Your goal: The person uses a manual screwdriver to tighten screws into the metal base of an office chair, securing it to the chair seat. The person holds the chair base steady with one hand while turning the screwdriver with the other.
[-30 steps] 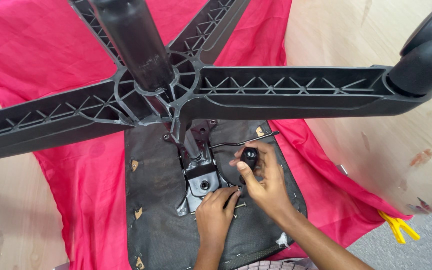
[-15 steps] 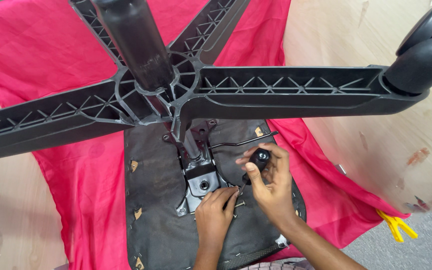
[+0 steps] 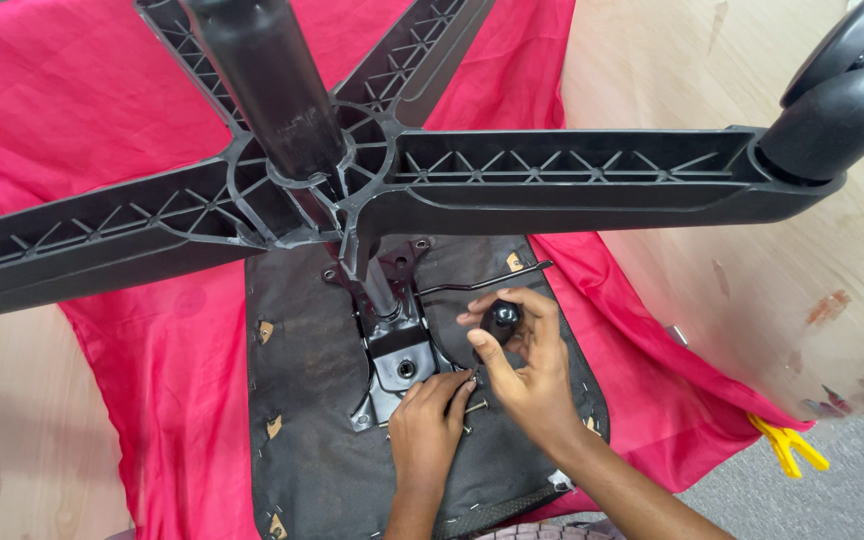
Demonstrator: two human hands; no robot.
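Pale wooden flooring [image 3: 32, 440] fills the left and right sides of the frame, with a red cloth [image 3: 152, 380] spread over its middle and a strip of grey carpet [image 3: 832, 500] at the lower right. On the cloth lies the black underside of a chair seat [image 3: 302, 400], at lower centre, its edges ringed by staples. A black five-armed chair base [image 3: 552, 180] spans the upper half of the frame, its column [image 3: 262, 80] rising toward the camera and a castor [image 3: 842, 110] at the upper right, leaving only a narrow gap above the seat. The right hand [image 3: 527, 370] is closed around a black knob [image 3: 500, 318] on a bent lever [image 3: 482, 282], right of the metal mechanism plate [image 3: 397, 355]. The left hand [image 3: 432, 425], fingers curled, pinches a small bolt [image 3: 474, 406] at the plate's lower right edge. A yellow plastic object [image 3: 787, 445] lies at the cloth's lower right corner.
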